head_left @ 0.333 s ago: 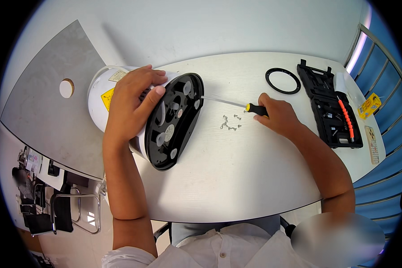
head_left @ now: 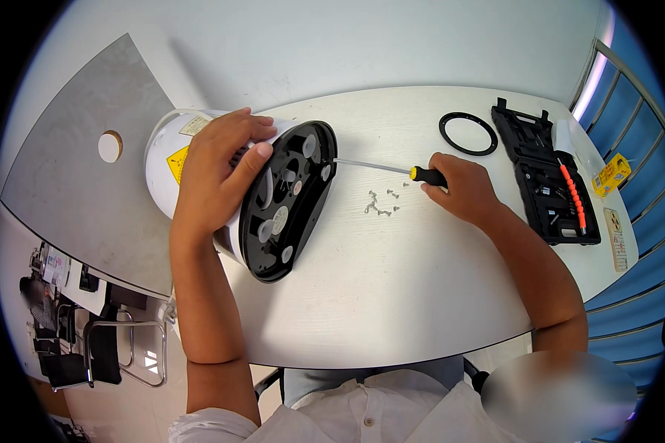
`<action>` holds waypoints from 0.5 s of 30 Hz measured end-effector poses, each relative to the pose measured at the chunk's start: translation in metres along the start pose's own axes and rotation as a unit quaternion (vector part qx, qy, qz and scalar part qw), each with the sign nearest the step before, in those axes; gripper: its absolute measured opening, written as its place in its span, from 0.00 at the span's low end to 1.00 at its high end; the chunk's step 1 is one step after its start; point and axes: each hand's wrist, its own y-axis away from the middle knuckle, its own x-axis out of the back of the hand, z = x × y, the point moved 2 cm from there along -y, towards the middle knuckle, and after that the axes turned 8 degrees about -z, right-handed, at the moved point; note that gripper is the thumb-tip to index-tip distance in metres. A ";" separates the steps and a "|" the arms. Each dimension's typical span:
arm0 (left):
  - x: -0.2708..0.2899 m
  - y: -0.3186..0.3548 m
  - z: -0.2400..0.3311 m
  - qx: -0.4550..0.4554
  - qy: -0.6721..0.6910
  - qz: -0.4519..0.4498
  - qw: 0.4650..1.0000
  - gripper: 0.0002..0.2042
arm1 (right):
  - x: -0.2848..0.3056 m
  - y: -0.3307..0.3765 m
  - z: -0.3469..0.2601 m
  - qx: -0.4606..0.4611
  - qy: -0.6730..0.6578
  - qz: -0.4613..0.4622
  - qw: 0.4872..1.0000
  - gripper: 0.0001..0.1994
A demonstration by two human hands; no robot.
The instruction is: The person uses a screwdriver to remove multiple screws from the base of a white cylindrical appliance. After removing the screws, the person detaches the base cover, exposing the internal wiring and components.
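while left hand (head_left: 218, 166) clamps 1 white appliance (head_left: 222, 192), right hand (head_left: 462, 184) grips 1 screwdriver (head_left: 399, 171) nr ~7 loose screws (head_left: 382, 203).

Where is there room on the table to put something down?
The near table between both arms is bare, below the screws. Also bare: behind the screwdriver, left of the ring. Crowded by the appliance and toolbox.

Bright, even daylight falls across the pale tabletop (head_left: 421, 295), with soft shadows under the forearms. Fisheye bending curves straight edges toward the black rim. A blurred patch sits lower right.
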 end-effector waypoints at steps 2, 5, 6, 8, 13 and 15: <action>0.000 0.000 0.000 0.001 0.001 -0.001 1.000 0.14 | -0.002 0.000 0.003 0.015 0.013 0.021 1.000 0.10; 0.001 0.001 0.003 0.005 -0.006 0.000 1.000 0.14 | -0.001 -0.001 0.009 0.012 0.043 0.029 0.999 0.09; 0.001 0.000 0.005 0.004 -0.011 0.005 1.000 0.15 | 0.001 -0.002 0.011 0.013 0.062 0.025 0.998 0.09; 0.002 0.000 0.009 -0.002 -0.033 0.032 0.999 0.16 | 0.004 -0.003 0.017 0.015 0.098 0.018 0.995 0.08; 0.014 0.004 0.028 -0.055 -0.079 0.124 0.988 0.18 | 0.006 -0.006 0.026 0.082 0.120 0.033 0.989 0.08; 0.007 0.005 0.050 -0.106 -0.022 0.103 0.989 0.17 | 0.006 -0.002 0.038 0.133 0.110 0.076 0.982 0.08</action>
